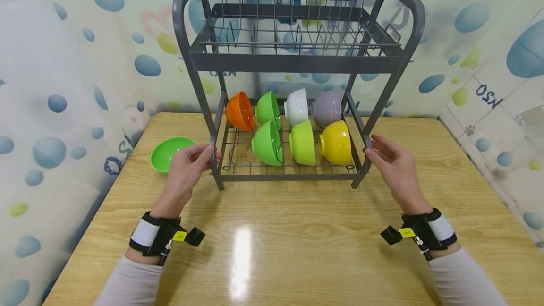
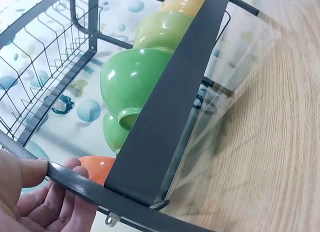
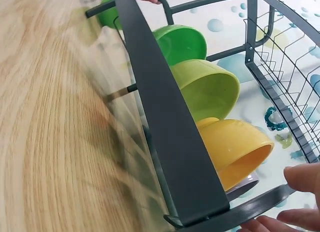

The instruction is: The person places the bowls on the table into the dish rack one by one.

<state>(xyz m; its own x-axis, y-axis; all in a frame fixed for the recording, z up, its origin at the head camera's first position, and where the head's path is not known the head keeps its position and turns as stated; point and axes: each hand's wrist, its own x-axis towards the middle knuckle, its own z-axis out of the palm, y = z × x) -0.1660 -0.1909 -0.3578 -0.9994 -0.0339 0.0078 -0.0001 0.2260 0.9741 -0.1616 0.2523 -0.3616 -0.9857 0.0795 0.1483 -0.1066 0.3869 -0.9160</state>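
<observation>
A two-tier grey metal dish rack (image 1: 297, 64) stands on the wooden table. My left hand (image 1: 189, 166) grips its left front post, thumb on one side and fingers curled behind. On the opposite side my right hand (image 1: 393, 169) pinches the right front post (image 3: 260, 204) between thumb and fingers. Bowls lean on edge on the lower tier. Behind are an orange bowl (image 1: 239, 111), a green bowl (image 1: 267, 108), a white bowl (image 1: 296, 107) and a lavender bowl (image 1: 327, 109). In front are another green bowl (image 1: 267, 144), a lime bowl (image 1: 302, 144) and a yellow bowl (image 1: 335, 144).
A shallow green dish (image 1: 163, 155) lies on the table (image 1: 297, 249) left of the rack, partly behind my left hand. The rack's upper tier (image 1: 297, 46) has wire dividers and tall curved handles. A patterned wall covering (image 1: 85, 84) stands behind and beside the table.
</observation>
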